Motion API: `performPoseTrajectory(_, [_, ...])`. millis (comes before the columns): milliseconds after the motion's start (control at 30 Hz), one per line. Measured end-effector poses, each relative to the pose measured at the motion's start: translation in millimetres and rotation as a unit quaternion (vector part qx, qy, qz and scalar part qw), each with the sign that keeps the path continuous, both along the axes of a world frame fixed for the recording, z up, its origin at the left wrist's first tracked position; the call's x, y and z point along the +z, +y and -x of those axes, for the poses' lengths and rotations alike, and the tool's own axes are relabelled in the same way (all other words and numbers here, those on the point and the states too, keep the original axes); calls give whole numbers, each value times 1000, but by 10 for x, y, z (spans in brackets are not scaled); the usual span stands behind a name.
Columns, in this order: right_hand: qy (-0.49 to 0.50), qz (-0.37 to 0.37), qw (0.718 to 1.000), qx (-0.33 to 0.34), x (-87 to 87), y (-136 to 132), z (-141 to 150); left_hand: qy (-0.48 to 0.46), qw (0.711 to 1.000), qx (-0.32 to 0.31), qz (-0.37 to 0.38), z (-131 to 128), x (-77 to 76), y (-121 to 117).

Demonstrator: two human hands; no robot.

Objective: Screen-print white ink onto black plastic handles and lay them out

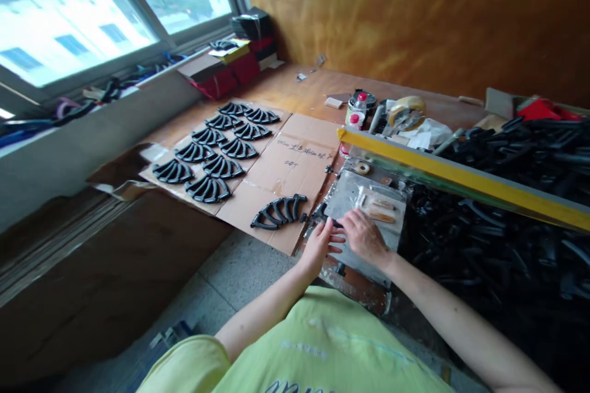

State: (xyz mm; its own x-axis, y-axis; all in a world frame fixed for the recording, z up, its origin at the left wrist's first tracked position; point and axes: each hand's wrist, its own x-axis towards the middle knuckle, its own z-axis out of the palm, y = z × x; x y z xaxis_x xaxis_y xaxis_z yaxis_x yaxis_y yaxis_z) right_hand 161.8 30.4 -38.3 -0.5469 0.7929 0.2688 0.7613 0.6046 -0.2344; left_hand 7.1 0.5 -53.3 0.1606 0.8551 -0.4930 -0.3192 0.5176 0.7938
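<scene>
Close together over the grey work sheet, my left hand (319, 246) and my right hand (365, 238) pinch a small black plastic piece (321, 213) between them. Its far end sticks out past my left thumb; my fingers cover the rest, so its full shape is hidden. Just left of my hands, a fan-like row of curved black pieces (279, 211) lies on the flattened cardboard (295, 181). Farther up the cardboard, several similar black bundles (224, 165) are laid out in two columns. Beside my right hand, brownish strips (382, 211) rest on the sheet (350, 187).
A yellow-edged bar (461, 171) runs across the right side, with a large heap of black parts (488, 245) behind and below it. Red-capped bottles (362, 104) and a tape roll (408, 111) stand at the back. Red boxes (225, 76) sit by the window.
</scene>
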Motion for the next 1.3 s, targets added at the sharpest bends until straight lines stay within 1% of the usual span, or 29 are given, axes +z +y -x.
performPoseTrajectory(67, [3,-4,999,53,-78,-50,379,12,996,90,10,226,-116,-40])
performPoseTrajectory(167, [13,36,995,98,-274,57,819,67,981,177,41,734,-390,-127])
performPoseTrajectory(200, [10,57,994,97,-348,132,933,91,973,206,57,916,-500,-167])
performPoseTrajectory(267, [-8,99,993,67,-497,311,1128,143,952,254,95,1239,-726,-246])
performPoseTrajectory(333, [-37,139,989,23,-639,493,1291,182,934,278,131,1474,-927,-296])
performPoseTrajectory(400, [-67,168,984,-2,-761,644,1433,203,925,282,151,1611,-1082,-303])
performPoseTrajectory(500, [-97,177,979,14,-884,766,1613,227,922,268,160,1699,-1217,-252])
performPoseTrajectory(567, [-111,171,979,29,-924,780,1715,255,920,247,166,1733,-1256,-208])
performPoseTrajectory(633, [-129,170,976,35,-941,764,1804,288,918,212,173,1777,-1266,-163])
performPoseTrajectory(767, [-158,180,971,21,-941,735,1948,366,905,123,177,1913,-1227,-4])
performPoseTrajectory(833, [-161,182,970,11,-932,741,2005,412,890,101,169,1990,-1183,116])
performPoseTrajectory(933, [-161,184,970,-8,-914,755,2075,489,853,107,146,2046,-1097,267])
performPoseTrajectory(1033, [-158,193,968,-27,-908,748,2121,559,812,135,98,1952,-1016,307])
performPoseTrajectory(1100, [-153,199,967,-35,-915,736,2140,585,796,144,53,1820,-981,299])
performPoseTrajectory(1167, [-146,204,967,-44,-930,731,2156,604,785,130,30,1688,-962,315])
performPoseTrajectory(1233, [-138,209,967,-53,-951,739,2174,616,778,112,55,1600,-953,383])
performPoseTrajectory(1300, [-129,213,966,-67,-977,754,2191,617,773,103,105,1570,-949,488])
